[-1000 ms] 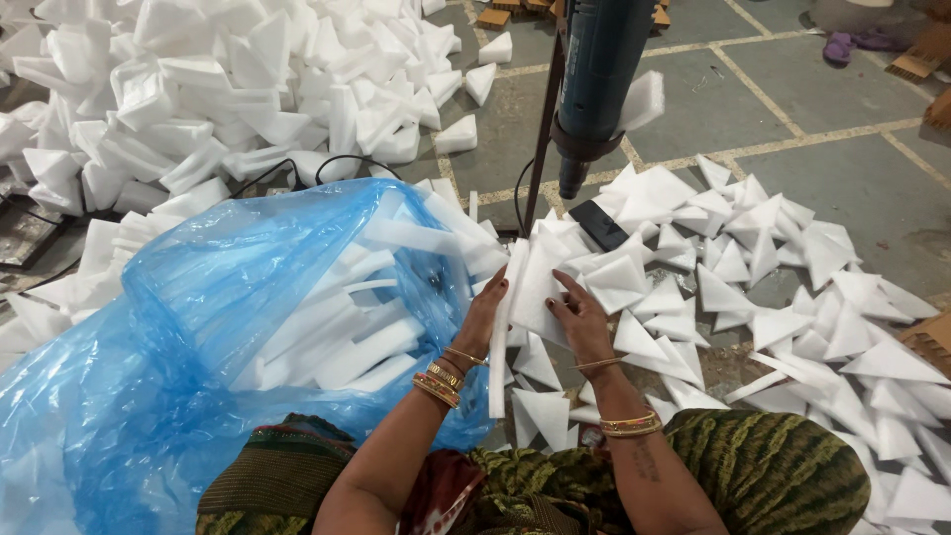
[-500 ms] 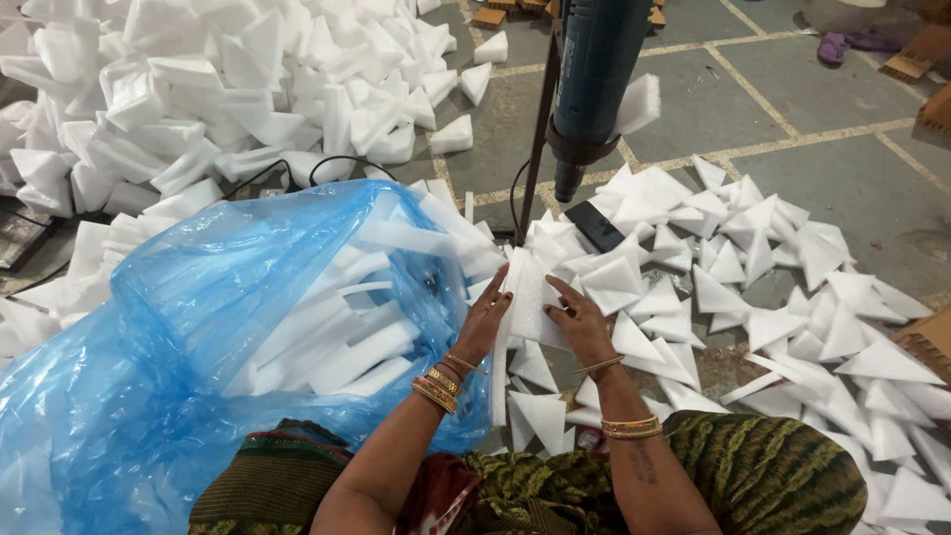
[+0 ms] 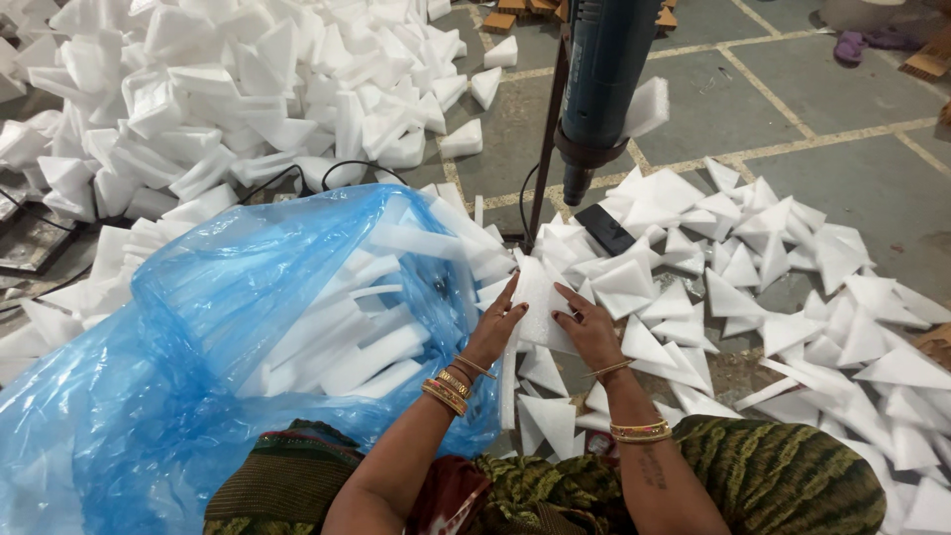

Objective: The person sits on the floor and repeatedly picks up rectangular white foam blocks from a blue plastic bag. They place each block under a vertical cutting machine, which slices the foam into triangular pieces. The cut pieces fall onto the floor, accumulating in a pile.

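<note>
You are sitting on a grey stone-slab floor (image 3: 792, 109) with pale joints running across it; even light is falling over it, and brown wooden blocks (image 3: 515, 15) are lying far off.

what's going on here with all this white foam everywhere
A person sits on the floor and holds a white foam sheet between both hands, the left hand on its left edge and the right hand on its right. A blue tool on a stand hangs just above and beyond it. To the left lies a big blue plastic bag full of foam strips; triangular foam pieces are scattered on the right, and a large foam pile sits behind.
</note>
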